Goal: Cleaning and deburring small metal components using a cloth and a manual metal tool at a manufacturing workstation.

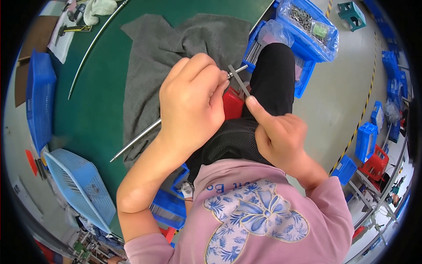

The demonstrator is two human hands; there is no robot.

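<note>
Chiefly, one green table (99, 121), the largest item, its top extending left of and beyond the grey cloth (147, 61) that serves here as reference. Cloth: one, rumpled, draped near the table's right edge.

Basket, light blue (99, 191): one, perforated, below and left of the cloth.

Rod, metal, slender (137, 140): one, held. Long axis slanting from beyond the cloth's lower left edge, up across it, to a tip just past its right edge. Middle length hidden behind the hand; contact with the cloth cannot be told.

Left hand (191, 90): one, in front of the cloth's lower right part, nearer to the rod, being closed on it. Pose: back toward the viewer, fingers curled, thumb and forefinger together at the short upper length; forearm descending below the cloth.

Right hand (282, 135): one, below and right of the cloth, apart from the rod. Pose: forefinger extended toward the rod, remaining fingers folded; bar gripped at its near end, thumb's hold not clear.

Bar, flat, grey (240, 82): one, smallest, beside the cloth's right edge. Long axis steeply crosswise to the rod, overlapping it near the upper tip; whether the two touch cannot be told for certain.
</note>
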